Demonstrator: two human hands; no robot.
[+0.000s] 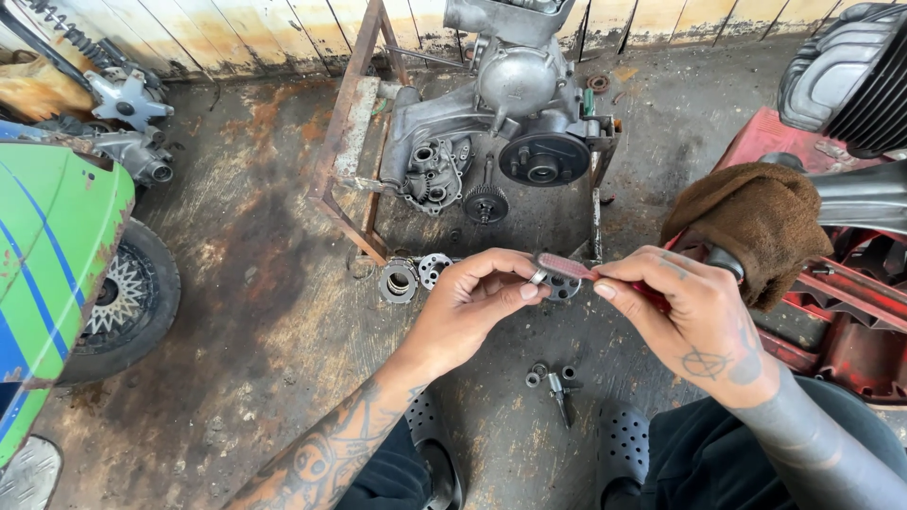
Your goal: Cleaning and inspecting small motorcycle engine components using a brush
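On a stained concrete floor (265,312), a person crouching in dark perforated clogs (624,444) works a small part at chest height. At the far left edge stands a green scooter body panel (47,246) with blue stripes, its small wheel (123,302) resting on the floor. Toward the back wall, a grey engine casing (501,113) sits in a rusty steel stand (350,142), with a toothed gear (486,202) hanging at its front; two round bearings (408,279) lie at the stand's near corner.

The left hand (472,307), palm turned inward and fingers curled narrow, pinches a small metal ring (539,277) between thumb and fingertips. Just to its right lies a flat reddish strip (564,266), its long axis running left to right, one end touching the ring and the other gripped by the right hand (680,316), which closes on it with thumb and forefinger while also holding a red-handled tool. The two hands are almost touching. Loose small nuts and a bolt (553,380) lie on the floor below them. At the right edge, a brown rag (756,227) drapes over red machine parts (831,312).
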